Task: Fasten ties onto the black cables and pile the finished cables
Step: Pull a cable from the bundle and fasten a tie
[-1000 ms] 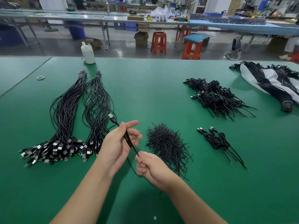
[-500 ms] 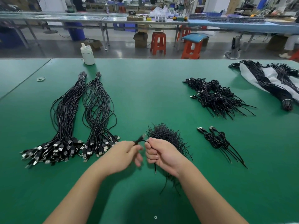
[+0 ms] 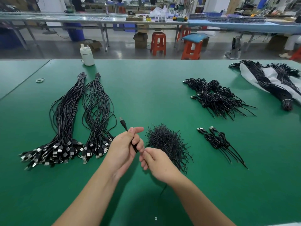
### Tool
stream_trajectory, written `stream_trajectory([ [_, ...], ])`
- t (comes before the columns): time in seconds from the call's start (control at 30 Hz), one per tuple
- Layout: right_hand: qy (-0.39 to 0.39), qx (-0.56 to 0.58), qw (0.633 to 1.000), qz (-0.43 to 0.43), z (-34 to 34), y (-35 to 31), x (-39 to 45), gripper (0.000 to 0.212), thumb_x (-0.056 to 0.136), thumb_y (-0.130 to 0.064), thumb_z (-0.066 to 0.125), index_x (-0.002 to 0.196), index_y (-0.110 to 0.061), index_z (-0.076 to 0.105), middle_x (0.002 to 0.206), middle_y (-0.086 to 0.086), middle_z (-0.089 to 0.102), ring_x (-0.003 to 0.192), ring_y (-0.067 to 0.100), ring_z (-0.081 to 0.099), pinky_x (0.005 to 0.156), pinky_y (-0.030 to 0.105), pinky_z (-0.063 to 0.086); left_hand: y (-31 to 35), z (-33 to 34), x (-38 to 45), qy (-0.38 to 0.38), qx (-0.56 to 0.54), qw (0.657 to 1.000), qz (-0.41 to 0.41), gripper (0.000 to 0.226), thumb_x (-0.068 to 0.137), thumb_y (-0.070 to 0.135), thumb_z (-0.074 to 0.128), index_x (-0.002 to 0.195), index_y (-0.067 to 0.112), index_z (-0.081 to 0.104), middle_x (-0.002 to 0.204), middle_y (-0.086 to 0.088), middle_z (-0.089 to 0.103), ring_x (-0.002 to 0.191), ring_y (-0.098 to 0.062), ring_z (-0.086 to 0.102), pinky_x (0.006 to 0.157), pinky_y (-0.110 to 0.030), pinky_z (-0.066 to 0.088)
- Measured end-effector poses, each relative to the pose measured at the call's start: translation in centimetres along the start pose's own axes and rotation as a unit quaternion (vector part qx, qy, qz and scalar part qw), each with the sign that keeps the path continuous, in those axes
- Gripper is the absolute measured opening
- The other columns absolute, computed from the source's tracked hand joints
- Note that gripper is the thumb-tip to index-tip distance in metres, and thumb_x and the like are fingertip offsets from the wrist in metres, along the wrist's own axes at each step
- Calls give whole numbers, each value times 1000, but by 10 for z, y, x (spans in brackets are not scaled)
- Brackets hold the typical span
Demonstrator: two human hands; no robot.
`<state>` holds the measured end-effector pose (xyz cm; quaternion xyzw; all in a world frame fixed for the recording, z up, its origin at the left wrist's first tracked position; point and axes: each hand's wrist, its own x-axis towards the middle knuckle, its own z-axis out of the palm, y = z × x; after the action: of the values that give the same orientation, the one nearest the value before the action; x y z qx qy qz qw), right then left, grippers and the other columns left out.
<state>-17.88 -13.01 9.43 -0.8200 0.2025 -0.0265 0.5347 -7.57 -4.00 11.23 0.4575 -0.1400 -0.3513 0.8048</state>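
Meanwhile, the left hand (image 3: 123,147) grips a thin black cable (image 3: 123,124) above the green surface (image 3: 154,98), while the right hand (image 3: 156,162) pinches its lower part beside the heap of black ties (image 3: 167,141).

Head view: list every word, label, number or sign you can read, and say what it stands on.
None can be read.
White bottle: no print visible.
Cardboard box on the floor: any marking too blurred.
Items on the far bench: too small and blurred.
USB plugs: no readable marks.
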Motion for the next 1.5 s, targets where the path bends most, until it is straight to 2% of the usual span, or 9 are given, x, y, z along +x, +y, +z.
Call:
stream_trajectory([
  [0.17, -25, 137, 990, -24, -5, -5, -1, 17, 93, 3, 56, 100, -12, 61, 92, 0, 65, 88, 12, 63, 87, 39, 51, 1, 7, -6, -1, 44, 999, -8, 30, 99, 25, 45, 98, -3, 56, 56, 0, 42, 57, -23, 58, 44, -29, 45],
  [0.33, 0, 317, 948, -37, -2, -6, -1, 28, 87, 0, 72, 111, 10, 61, 95, 13, 62, 92, 21, 56, 90, 35, 48, 4, 13, -10, -44, 3, 999, -30, 30, 95, 20, 50, 88, -5, 65, 66, -18, 65, 99, -45, 69, 77, -43, 59],
  [0.53, 32, 293, 955, -39, -9, -4, -6, 48, 79, 4, 78, 122, -7, 61, 95, -5, 74, 92, 4, 69, 81, 16, 52, 24, 6, -8, -204, 81, 969, -114, 33, 94, 21, 55, 88, -4, 75, 104, -29, 71, 118, -42, 60, 98, -47, 52],
  [0.77, 90, 317, 944, -26, 0, 5, -7, 77, 73, 0, 83, 136, -28, 48, 110, -1, 72, 95, 6, 69, 80, 19, 54, 32, 16, -13, -181, 167, 962, -115, 34, 95, 27, 55, 89, 2, 78, 101, -30, 71, 93, -33, 69, 85, -33, 57],
  [0.9, 122, 346, 930, -35, 4, 5, -5, 75, 69, -2, 83, 131, -32, 54, 120, 18, 64, 90, 12, 63, 80, 24, 56, 26, 25, -16, -126, 228, 962, -78, 36, 97, 26, 52, 82, 7, 78, 95, -26, 73, 88, -32, 70, 84, -34, 56],
  [1.07, 140, 268, 952, -57, 3, 5, -4, 53, 75, -5, 79, 120, -28, 63, 111, 17, 68, 90, 20, 62, 94, 46, 52, 21, 26, -14, -40, 286, 955, -65, 40, 104, 18, 46, 79, 7, 75, 83, -16, 76, 79, -28, 72, 76, -30, 58],
  [1.23, 184, -89, 973, -109, -10, 4, -5, 16, 92, -23, 65, 106, -25, 58, 101, -3, 51, 88, 13, 57, 81, 33, 47, 6, 15, -14, 88, 580, 809, 40, 33, 103, 32, 47, 76, 28, 65, 72, 8, 65, 74, -14, 60, 64, -30, 39],
  [1.37, 87, -261, 959, -72, -8, 3, -7, 25, 105, -34, 41, 117, -13, 46, 107, 2, 43, 88, 28, 59, 70, 38, 41, -2, 12, -16, 88, 626, 772, 58, 35, 103, 36, 42, 81, 19, 64, 69, 5, 56, 79, -27, 60, 68, -37, 40],
  [1.5, 86, -261, 960, -52, -2, 3, -11, 23, 108, -33, 31, 105, -13, 42, 99, 0, 38, 83, 31, 56, 65, 36, 29, -2, 11, -15, 72, 688, 715, 95, 45, 103, 41, 36, 65, 19, 45, 60, 6, 47, 67, -27, 51, 62, -37, 31],
])
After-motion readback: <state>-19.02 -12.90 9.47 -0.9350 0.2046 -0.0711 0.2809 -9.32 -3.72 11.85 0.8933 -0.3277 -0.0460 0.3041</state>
